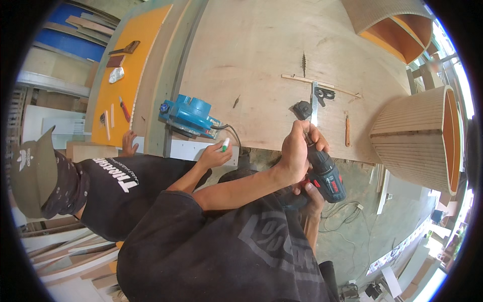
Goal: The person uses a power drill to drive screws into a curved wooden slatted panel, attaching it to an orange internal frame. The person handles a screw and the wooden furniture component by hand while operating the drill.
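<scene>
A dark cordless drill with red parts (329, 180) is in front of me, just off the near edge of the wooden worktop (261, 45). My right hand (313, 196) wraps round its grip from below. Bent closed, my left hand (296, 151) has its fingers at the chuck end; whatever bit sits there is mostly hidden. Past that hand, on the worktop, lie a black tool part (302, 109), a combination square (315, 100) and a thin wood strip (297, 78). An orange-handled tool (347, 132) rests further right.
A blue power planer (188, 115) sits left with its cord. Beside me, a person in black (121, 191) holds a white-and-green marker-like item (225, 145). Ribbed curved wooden pieces (410, 141) stand right. An orange board (141, 55) carries small tools. Cables (347, 214) lie on the floor.
</scene>
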`<act>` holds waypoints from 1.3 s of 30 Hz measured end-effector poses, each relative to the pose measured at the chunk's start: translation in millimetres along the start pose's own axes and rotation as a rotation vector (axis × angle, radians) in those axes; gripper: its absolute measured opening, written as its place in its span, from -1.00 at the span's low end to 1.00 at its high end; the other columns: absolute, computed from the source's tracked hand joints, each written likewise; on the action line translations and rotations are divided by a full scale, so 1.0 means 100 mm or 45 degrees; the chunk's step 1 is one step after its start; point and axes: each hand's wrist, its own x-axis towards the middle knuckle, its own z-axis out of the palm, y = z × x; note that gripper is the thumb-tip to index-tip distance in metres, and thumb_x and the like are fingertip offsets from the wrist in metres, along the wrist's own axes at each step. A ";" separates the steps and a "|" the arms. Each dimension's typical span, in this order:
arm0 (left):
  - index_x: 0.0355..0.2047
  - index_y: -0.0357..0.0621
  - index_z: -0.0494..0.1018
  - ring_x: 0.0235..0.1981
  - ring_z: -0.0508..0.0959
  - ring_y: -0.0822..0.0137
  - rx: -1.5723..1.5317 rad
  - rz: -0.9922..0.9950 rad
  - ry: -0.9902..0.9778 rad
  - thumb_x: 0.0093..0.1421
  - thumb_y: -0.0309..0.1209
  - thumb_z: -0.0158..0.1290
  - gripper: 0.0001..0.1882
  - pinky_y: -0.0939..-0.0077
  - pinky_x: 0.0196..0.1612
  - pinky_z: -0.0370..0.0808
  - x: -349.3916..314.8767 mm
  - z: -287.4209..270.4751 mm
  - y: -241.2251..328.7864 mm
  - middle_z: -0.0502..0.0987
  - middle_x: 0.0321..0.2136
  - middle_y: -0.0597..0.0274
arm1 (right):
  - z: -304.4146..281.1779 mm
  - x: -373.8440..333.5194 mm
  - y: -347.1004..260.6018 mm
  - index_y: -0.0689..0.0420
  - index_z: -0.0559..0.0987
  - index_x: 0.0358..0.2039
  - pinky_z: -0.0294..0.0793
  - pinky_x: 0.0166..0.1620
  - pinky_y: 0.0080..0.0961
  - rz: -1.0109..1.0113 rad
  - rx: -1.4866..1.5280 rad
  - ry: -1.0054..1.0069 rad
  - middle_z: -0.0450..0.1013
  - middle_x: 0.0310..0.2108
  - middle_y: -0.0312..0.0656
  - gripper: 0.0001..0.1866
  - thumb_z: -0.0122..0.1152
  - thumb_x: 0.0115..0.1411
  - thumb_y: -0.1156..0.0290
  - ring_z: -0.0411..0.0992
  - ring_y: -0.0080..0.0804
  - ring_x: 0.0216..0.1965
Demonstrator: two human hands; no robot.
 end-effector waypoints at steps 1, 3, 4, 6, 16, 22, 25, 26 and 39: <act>-0.53 -0.02 0.22 -0.33 0.46 0.18 -0.025 0.002 0.001 0.37 -0.01 -0.23 -0.57 0.25 -0.12 0.42 0.00 0.00 0.00 0.33 -0.59 0.22 | -0.02 0.00 -0.01 0.41 0.50 0.08 0.54 -0.32 -0.39 0.015 -0.014 0.011 0.55 -0.40 -0.04 -0.42 0.36 0.02 0.47 0.50 -0.27 -0.51; -0.55 -0.02 0.22 -0.36 0.45 0.16 -0.080 0.026 -0.013 0.35 -0.02 -0.21 -0.57 0.24 -0.11 0.41 -0.02 0.03 -0.01 0.30 -0.62 0.23 | -0.03 0.02 -0.01 0.39 0.51 0.06 0.54 -0.32 -0.39 0.004 -0.053 0.000 0.55 -0.40 -0.06 -0.44 0.36 0.02 0.48 0.50 -0.28 -0.50; -0.56 -0.03 0.21 -0.37 0.44 0.16 -0.101 0.036 -0.003 0.35 -0.02 -0.21 -0.57 0.24 -0.10 0.41 -0.01 0.05 -0.03 0.30 -0.62 0.23 | -0.03 0.03 -0.03 0.39 0.51 0.05 0.54 -0.32 -0.40 -0.011 -0.075 -0.001 0.55 -0.40 -0.07 -0.45 0.36 0.03 0.48 0.50 -0.28 -0.50; -0.57 -0.03 0.21 -0.39 0.42 0.16 -0.138 0.051 0.017 0.34 -0.02 -0.19 -0.56 0.24 -0.08 0.41 -0.01 0.06 -0.05 0.29 -0.63 0.24 | -0.06 0.03 -0.04 0.36 0.53 0.00 0.53 -0.31 -0.40 0.034 -0.103 0.010 0.54 -0.41 -0.09 -0.51 0.36 0.04 0.48 0.50 -0.30 -0.49; -0.61 0.02 0.21 -0.47 0.41 0.22 -0.156 0.133 -0.026 0.34 0.00 -0.18 -0.55 0.21 -0.09 0.42 0.08 0.03 -0.06 0.29 -0.69 0.28 | -0.06 0.06 -0.12 0.28 0.57 -0.18 0.50 -0.22 -0.37 0.083 -0.149 -0.059 0.51 -0.45 -0.14 -0.76 0.32 0.15 0.48 0.48 -0.36 -0.42; -0.59 0.03 0.22 -0.45 0.44 0.19 -0.144 0.068 0.041 0.33 0.09 -0.17 -0.51 0.18 -0.06 0.42 0.10 0.04 -0.13 0.30 -0.66 0.28 | -0.17 0.04 -0.10 0.29 0.57 -0.20 0.48 -0.21 -0.37 0.106 -0.074 -0.057 0.51 -0.42 -0.14 -0.76 0.31 0.14 0.47 0.47 -0.34 -0.42; -0.58 0.03 0.24 -0.43 0.46 0.16 -0.170 0.021 0.067 0.31 0.24 -0.15 -0.42 0.18 -0.06 0.44 0.08 0.05 -0.10 0.34 -0.63 0.26 | -0.08 0.07 -0.18 0.29 0.55 -0.18 0.47 -0.24 -0.41 0.109 -0.221 -0.084 0.49 -0.44 -0.16 -0.74 0.32 0.13 0.46 0.45 -0.36 -0.44; -0.58 0.02 0.26 -0.41 0.49 0.15 -0.177 0.023 0.057 0.31 0.26 -0.16 -0.40 0.19 -0.09 0.45 0.08 0.03 -0.09 0.37 -0.63 0.22 | -0.08 0.08 -0.17 0.30 0.55 -0.18 0.47 -0.25 -0.41 0.121 -0.176 -0.093 0.48 -0.44 -0.16 -0.73 0.32 0.13 0.46 0.45 -0.37 -0.44; -0.19 -0.19 0.52 -0.09 0.57 0.22 0.666 0.572 -0.146 0.41 0.07 -0.09 -0.48 0.23 0.07 0.48 0.23 -0.60 0.64 0.59 -0.17 0.07 | -0.05 0.16 -0.30 0.24 0.57 -0.02 0.48 -0.34 -0.46 0.168 -0.253 -0.241 0.53 -0.39 -0.22 -0.59 0.41 0.10 0.52 0.47 -0.43 -0.46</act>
